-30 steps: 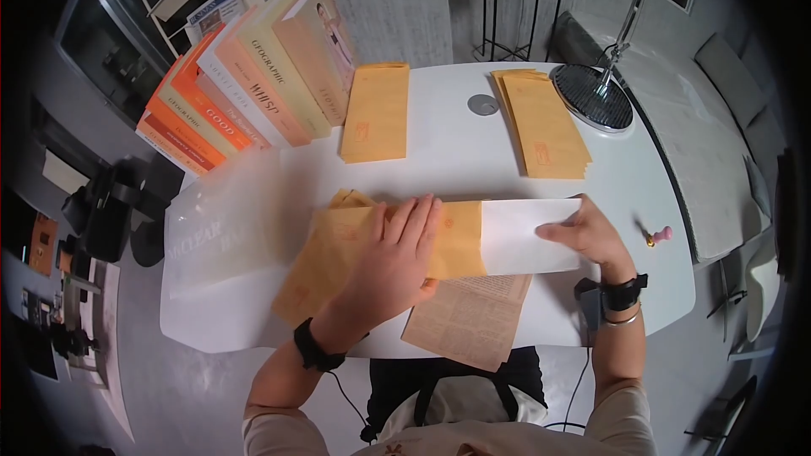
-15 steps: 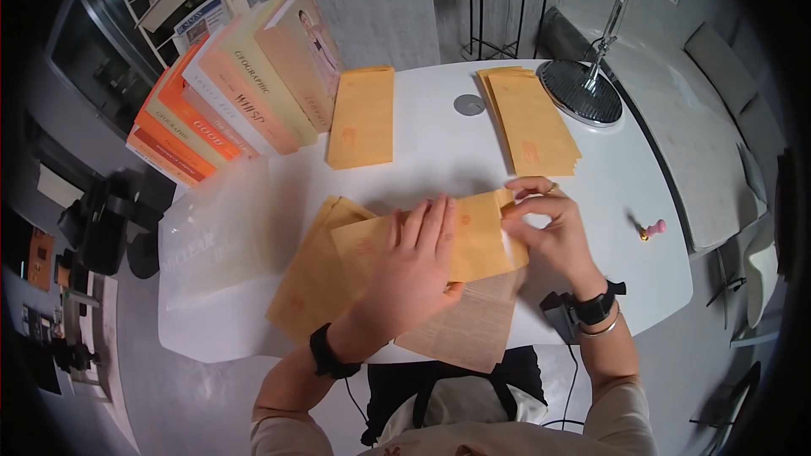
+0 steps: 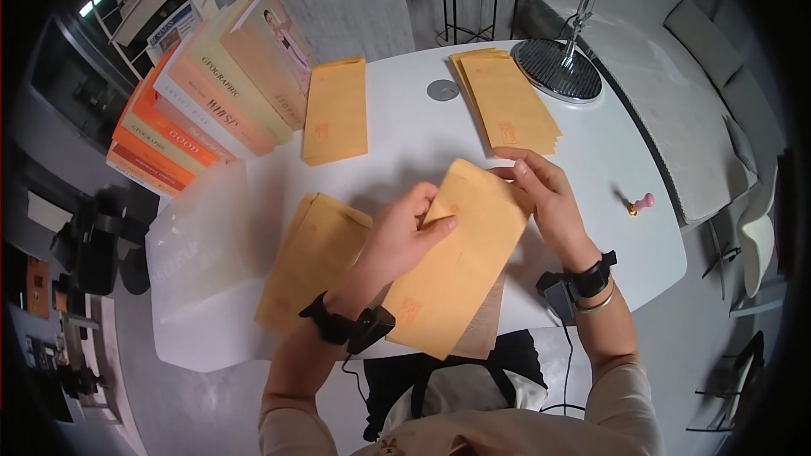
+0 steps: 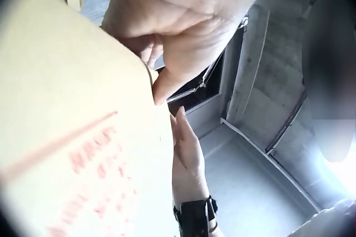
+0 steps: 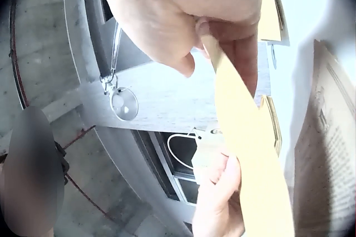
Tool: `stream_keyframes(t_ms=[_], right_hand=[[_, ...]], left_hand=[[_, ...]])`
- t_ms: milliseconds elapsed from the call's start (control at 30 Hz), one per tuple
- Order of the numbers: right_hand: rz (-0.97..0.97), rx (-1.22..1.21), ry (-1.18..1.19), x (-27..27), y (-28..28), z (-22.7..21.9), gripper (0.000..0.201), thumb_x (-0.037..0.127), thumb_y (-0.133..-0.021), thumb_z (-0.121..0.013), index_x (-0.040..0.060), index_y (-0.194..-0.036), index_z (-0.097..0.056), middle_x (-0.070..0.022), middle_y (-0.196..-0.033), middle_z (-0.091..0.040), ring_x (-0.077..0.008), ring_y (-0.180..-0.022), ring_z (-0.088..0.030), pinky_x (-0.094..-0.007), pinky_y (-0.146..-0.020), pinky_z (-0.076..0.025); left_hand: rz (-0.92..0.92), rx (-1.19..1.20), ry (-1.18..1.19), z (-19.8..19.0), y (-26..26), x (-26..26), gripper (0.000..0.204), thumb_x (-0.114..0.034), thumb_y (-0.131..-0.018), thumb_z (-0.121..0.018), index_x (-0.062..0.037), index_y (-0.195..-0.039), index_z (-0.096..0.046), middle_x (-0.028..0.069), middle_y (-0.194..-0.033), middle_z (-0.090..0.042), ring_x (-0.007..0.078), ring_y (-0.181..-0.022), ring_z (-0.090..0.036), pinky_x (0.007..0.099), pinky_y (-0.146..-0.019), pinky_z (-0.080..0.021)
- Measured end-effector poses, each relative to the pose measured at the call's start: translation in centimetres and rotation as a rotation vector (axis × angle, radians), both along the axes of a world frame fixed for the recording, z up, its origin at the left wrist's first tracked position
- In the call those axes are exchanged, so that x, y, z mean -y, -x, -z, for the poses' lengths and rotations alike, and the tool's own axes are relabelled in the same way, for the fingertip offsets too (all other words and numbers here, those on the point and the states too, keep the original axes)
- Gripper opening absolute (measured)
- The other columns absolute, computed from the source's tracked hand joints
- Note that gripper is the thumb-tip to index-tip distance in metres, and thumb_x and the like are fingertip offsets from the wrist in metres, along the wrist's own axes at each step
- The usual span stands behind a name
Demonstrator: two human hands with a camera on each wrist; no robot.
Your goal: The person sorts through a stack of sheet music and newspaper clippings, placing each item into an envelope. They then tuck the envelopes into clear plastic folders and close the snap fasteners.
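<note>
Manila envelope [image 3: 456, 262] was held tilted above the white bench [image 3: 625, 262]: left hand [image 3: 401, 232] pinched its upper edge, right hand [image 3: 541, 194] gripped its top corner.

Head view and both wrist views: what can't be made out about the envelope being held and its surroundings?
- Envelope: contents hidden, paper opaque; red print too small in head view, blurred in left wrist view.
- Printed sheet: mostly covered by the envelope; text unreadable.
- Left hand: fingertips behind the envelope hidden in head view.
- Right hand: only fingers and the envelope's edge show in right wrist view.
</note>
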State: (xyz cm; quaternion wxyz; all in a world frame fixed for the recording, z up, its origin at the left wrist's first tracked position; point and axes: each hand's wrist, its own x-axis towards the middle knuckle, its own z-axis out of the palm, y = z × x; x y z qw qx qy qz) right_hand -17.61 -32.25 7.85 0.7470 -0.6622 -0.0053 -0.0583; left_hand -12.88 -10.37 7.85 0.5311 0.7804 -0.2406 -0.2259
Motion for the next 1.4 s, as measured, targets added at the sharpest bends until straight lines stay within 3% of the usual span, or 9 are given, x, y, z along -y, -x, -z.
stream_keyframes(t_ms=[167,267,667,767,867,967,1067,1167,1400], right_hand=[[-0.069,-0.065,0.135,0.3,-0.2,1.1,0.034,0.023,-0.097,-0.052,-0.0030,-0.118,-0.059,-0.0095,-0.102,-0.067,-0.0120,-0.092,-0.061,-0.0269,-0.085,-0.047],[0.057,0.076,0.002,-1.2,0.1,0.3,0.025,0.014,-0.094,-0.057,-0.0031,-0.112,-0.063,-0.0080,-0.098,-0.068,-0.0105,-0.090,-0.061,-0.0249,-0.082,-0.048],[-0.105,0.096,0.490,-1.8,0.3,0.8,0.019,0.003,-0.086,-0.062,0.0016,-0.103,-0.070,-0.0093,-0.102,-0.069,-0.0084,-0.083,-0.062,-0.0219,-0.070,-0.050],[-0.122,0.241,0.522,-1.8,0.2,1.4,0.016,0.006,-0.087,-0.063,0.0002,-0.100,-0.070,-0.0081,-0.097,-0.070,-0.0078,-0.080,-0.062,-0.0210,-0.069,-0.049],[-0.042,-0.038,0.323,-2.3,0.3,0.3,0.015,0.012,-0.085,-0.066,-0.0018,-0.091,-0.070,-0.0058,-0.083,-0.069,-0.0067,-0.071,-0.060,-0.0211,-0.064,-0.048],[-0.134,-0.125,0.536,-2.1,0.2,0.4,0.019,0.015,-0.084,-0.069,-0.0029,-0.081,-0.067,-0.0026,-0.068,-0.063,-0.0052,-0.063,-0.055,-0.0216,-0.058,-0.046],[-0.168,-0.103,0.634,-2.2,0.2,0.2,0.020,0.015,-0.084,-0.069,-0.0030,-0.077,-0.065,-0.0012,-0.061,-0.059,-0.0049,-0.057,-0.051,-0.0215,-0.053,-0.043],[-0.229,-0.098,0.573,-1.1,0.1,0.2,0.019,0.014,-0.085,-0.068,-0.0024,-0.076,-0.064,-0.0010,-0.061,-0.059,-0.0054,-0.055,-0.051,-0.0219,-0.051,-0.042],[-0.215,-0.178,0.501,0.7,-0.2,0.2,0.015,0.011,-0.085,-0.067,-0.0009,-0.077,-0.063,-0.0015,-0.060,-0.058,-0.0067,-0.053,-0.051,-0.0228,-0.050,-0.040]], left_hand=[[-0.097,-0.126,0.200,2.5,-1.0,0.1,0.028,-0.011,-0.088,-0.064,0.0011,-0.109,-0.050,0.0084,-0.083,-0.067,0.0100,-0.072,-0.062,0.0255,-0.064,-0.049],[-0.093,-0.231,0.329,2.5,-1.1,0.0,0.027,-0.009,-0.089,-0.061,-0.0003,-0.112,-0.049,0.0068,-0.085,-0.067,0.0088,-0.073,-0.061,0.0243,-0.064,-0.048],[-0.261,-0.328,0.464,3.5,-0.8,0.1,0.022,-0.020,-0.098,-0.051,0.0000,-0.106,-0.056,-0.0022,-0.084,-0.058,0.0024,-0.081,-0.052,0.0194,-0.070,-0.044],[-0.197,-0.217,0.323,3.9,-1.1,-0.2,0.020,-0.019,-0.097,-0.053,-0.0001,-0.100,-0.058,-0.0033,-0.080,-0.057,0.0017,-0.077,-0.051,0.0189,-0.066,-0.042],[-0.208,-0.083,0.242,3.5,-0.5,0.2,0.020,-0.018,-0.096,-0.055,0.0011,-0.094,-0.060,-0.0042,-0.073,-0.056,0.0022,-0.069,-0.049,0.0192,-0.062,-0.041],[-0.101,0.082,0.120,2.4,0.6,0.8,0.018,-0.016,-0.095,-0.057,0.0018,-0.092,-0.059,-0.0040,-0.069,-0.055,0.0027,-0.063,-0.048,0.0200,-0.058,-0.041],[-0.098,0.188,0.162,3.0,0.8,1.2,0.019,-0.019,-0.091,-0.060,0.0001,-0.093,-0.060,0.0055,-0.059,-0.053,0.0062,-0.056,-0.046,0.0246,-0.051,-0.039],[-0.123,0.108,0.145,3.2,0.3,0.4,0.017,-0.014,-0.095,-0.056,0.0022,-0.091,-0.059,-0.0036,-0.068,-0.055,0.0022,-0.063,-0.046,0.0202,-0.058,-0.041],[-0.138,0.003,0.223,3.5,-1.0,-0.8,0.015,-0.013,-0.093,-0.057,0.0021,-0.096,-0.059,0.0002,-0.074,-0.062,0.0025,-0.068,-0.052,0.0208,-0.058,-0.043]])
